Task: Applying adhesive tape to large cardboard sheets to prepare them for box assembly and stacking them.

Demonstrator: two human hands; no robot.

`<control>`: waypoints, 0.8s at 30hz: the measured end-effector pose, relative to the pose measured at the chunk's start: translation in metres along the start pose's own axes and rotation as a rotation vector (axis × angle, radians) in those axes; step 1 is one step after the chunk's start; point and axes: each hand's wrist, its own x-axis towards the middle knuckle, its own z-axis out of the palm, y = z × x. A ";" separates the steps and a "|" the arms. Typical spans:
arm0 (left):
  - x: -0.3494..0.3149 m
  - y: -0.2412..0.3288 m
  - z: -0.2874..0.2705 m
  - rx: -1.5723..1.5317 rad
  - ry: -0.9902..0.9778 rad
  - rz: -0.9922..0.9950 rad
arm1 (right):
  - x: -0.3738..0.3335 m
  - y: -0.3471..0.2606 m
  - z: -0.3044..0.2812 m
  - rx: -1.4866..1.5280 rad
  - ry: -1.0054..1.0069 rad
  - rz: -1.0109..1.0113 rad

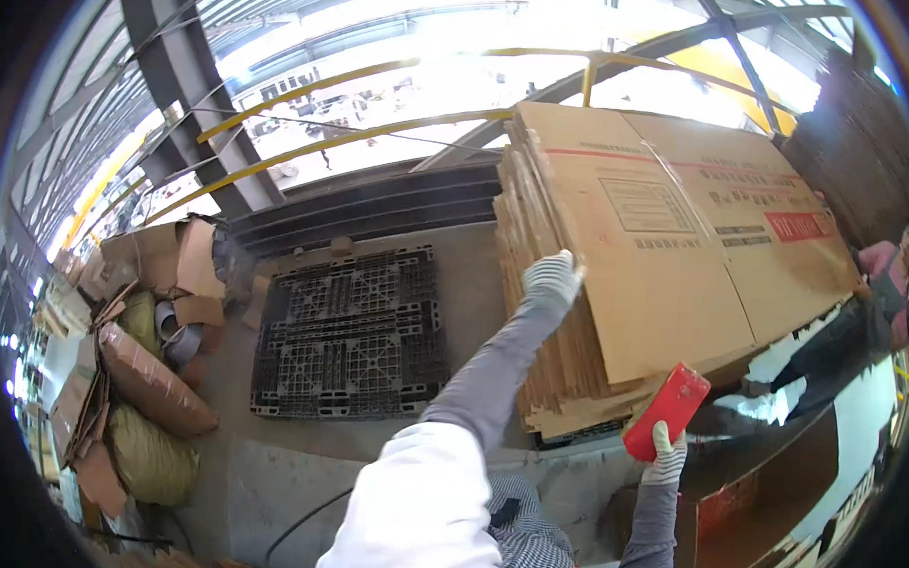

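A tall stack of flattened brown cardboard boxes stands at centre right. My left hand, in a white knit glove, grips the stack's left edge, the arm reaching up in a grey sleeve. My right hand, also gloved, is shut on a flat red object held against the lower front corner of the stack. The top sheet carries a red stripe and printed panels.
A black plastic pallet lies on the concrete floor to the left. Filled sacks and scrap cardboard pile up at far left. Another person stands at right behind the stack. Yellow rails run beyond.
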 end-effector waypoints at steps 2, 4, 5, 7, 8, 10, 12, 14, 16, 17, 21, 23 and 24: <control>-0.044 0.000 -0.010 -0.303 0.370 0.303 | -0.018 0.012 -0.022 0.067 0.009 -0.025; -0.101 0.035 0.009 -0.808 0.283 0.436 | -0.051 0.028 -0.061 0.210 0.051 -0.008; -0.136 0.063 0.021 -0.870 0.116 0.515 | -0.076 0.037 -0.084 0.215 0.116 -0.026; -0.196 0.109 0.072 -0.902 -0.234 0.675 | -0.128 0.055 -0.133 0.573 0.316 0.195; -0.228 0.125 0.106 -0.937 -0.334 0.675 | -0.152 0.063 -0.150 0.625 0.426 0.212; -0.294 0.151 0.164 -0.908 -0.749 0.598 | -0.206 0.084 -0.186 0.728 0.633 0.220; -0.355 0.160 0.213 -0.925 -1.123 0.427 | -0.254 0.094 -0.217 0.767 0.797 0.247; -0.416 0.178 0.255 -0.789 -1.357 0.379 | -0.319 0.116 -0.258 0.826 1.032 0.190; -0.476 0.188 0.309 -0.742 -1.588 0.325 | -0.378 0.163 -0.302 1.018 1.197 0.120; -0.511 0.199 0.331 -0.691 -1.676 0.293 | -0.412 0.171 -0.319 1.062 1.250 0.074; -0.687 0.242 0.403 -0.303 -1.859 0.295 | -0.538 0.217 -0.384 1.321 1.579 -0.310; -0.767 0.243 0.454 -0.211 -1.917 0.233 | -0.588 0.215 -0.417 1.455 1.639 -0.322; -0.809 0.241 0.478 -0.172 -1.959 0.079 | -0.615 0.222 -0.431 1.437 1.693 -0.355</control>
